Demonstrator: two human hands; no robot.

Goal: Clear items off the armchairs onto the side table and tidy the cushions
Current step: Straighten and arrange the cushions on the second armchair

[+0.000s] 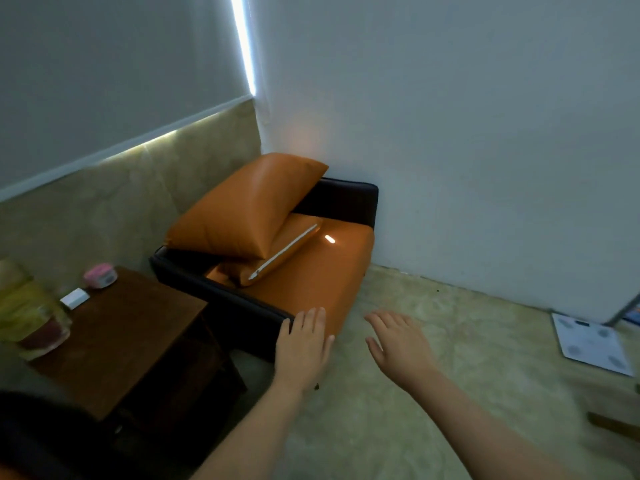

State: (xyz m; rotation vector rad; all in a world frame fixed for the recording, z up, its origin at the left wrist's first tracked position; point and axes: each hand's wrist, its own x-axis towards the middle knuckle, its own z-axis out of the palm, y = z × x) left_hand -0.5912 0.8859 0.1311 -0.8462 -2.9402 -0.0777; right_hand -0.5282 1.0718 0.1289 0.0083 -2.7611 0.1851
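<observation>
An armchair (322,275) with an orange seat and a black frame stands in the room's corner. A large orange cushion (242,206) leans tilted across its back and left arm. Under it lies a smaller orange cushion (277,254) with a white zip edge, askew on the seat. To the chair's left stands the dark wooden side table (135,337). My left hand (303,348) hovers open over the seat's front corner. My right hand (398,344) is open above the floor, just right of the chair. Both hands hold nothing.
On the side table sit a pink round container (99,276), a small white box (74,298) and a blurred yellow-green jar (31,313) at its left edge. A white bathroom scale (588,342) lies on the floor at right. White walls enclose the corner.
</observation>
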